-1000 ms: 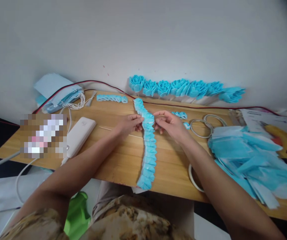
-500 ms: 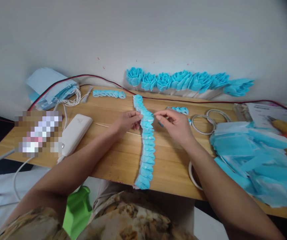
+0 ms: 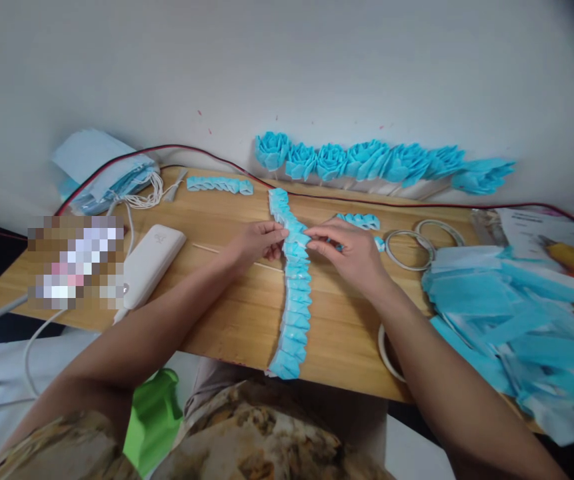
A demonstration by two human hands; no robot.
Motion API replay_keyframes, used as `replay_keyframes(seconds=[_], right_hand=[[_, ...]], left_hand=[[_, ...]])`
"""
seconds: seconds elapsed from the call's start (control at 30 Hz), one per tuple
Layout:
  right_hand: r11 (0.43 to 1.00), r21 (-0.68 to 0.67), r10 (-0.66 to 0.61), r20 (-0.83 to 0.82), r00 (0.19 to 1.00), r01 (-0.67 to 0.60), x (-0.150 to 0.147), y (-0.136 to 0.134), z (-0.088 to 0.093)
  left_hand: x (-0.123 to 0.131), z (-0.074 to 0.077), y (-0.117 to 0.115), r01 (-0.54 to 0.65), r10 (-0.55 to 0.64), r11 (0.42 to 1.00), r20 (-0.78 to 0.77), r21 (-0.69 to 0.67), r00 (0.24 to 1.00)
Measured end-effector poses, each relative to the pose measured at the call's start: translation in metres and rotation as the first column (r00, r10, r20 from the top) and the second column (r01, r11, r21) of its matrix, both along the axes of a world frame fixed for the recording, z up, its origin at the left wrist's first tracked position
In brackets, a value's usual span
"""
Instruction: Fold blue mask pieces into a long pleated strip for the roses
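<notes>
A long pleated strip of light blue fabric (image 3: 297, 287) runs down the middle of the wooden table, its lower end at the front edge. My left hand (image 3: 265, 240) pinches the strip's left edge in its upper part. From the other side, the thumb and index finger of my right hand (image 3: 339, 247) close on a fold at its right edge. A thin wooden stick (image 3: 207, 249) lies partly beneath my left hand. Shorter pleated blue pieces (image 3: 359, 220) lie behind my right hand, partly covered by it. Another short pleated strip (image 3: 219, 185) rests further back on the left.
Several blue fabric roses (image 3: 331, 160) line the wall. Rolls of tape (image 3: 409, 250) and a heap of blue fabric sheets (image 3: 511, 313) occupy the right side. On the left are a white power bank (image 3: 151, 267) and stacked face masks (image 3: 104, 170). A cable (image 3: 207, 155) crosses the back.
My right hand has moved left to the strip, and its fingers now pinch the right edge. My left hand keeps its hold. The whole view has shifted slightly.
</notes>
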State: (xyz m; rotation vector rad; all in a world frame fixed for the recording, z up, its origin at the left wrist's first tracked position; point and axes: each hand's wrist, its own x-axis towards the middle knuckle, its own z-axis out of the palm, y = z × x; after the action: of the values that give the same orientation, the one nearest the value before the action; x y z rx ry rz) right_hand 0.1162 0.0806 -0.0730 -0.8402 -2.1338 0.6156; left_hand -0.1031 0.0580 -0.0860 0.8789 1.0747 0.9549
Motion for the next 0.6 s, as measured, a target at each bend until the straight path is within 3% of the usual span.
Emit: replay_keyframes(seconds=[0.4,0.6], right_hand=[[0.976,0.218,0.001,0.109,0.994,-0.025,-0.0012,0.0019,-0.0052],[0.957,0.288,-0.07,0.141,0.987,0.027,-0.0044,-0.001,-0.0038]], left_hand=[[-0.0001,0.0032,-0.0024,0.075,-0.073,0.997,-0.094,0.015,0.993],[0.0015,0.0042,-0.0018,0.098,-0.095,0.995,-0.123,0.021,0.988]])
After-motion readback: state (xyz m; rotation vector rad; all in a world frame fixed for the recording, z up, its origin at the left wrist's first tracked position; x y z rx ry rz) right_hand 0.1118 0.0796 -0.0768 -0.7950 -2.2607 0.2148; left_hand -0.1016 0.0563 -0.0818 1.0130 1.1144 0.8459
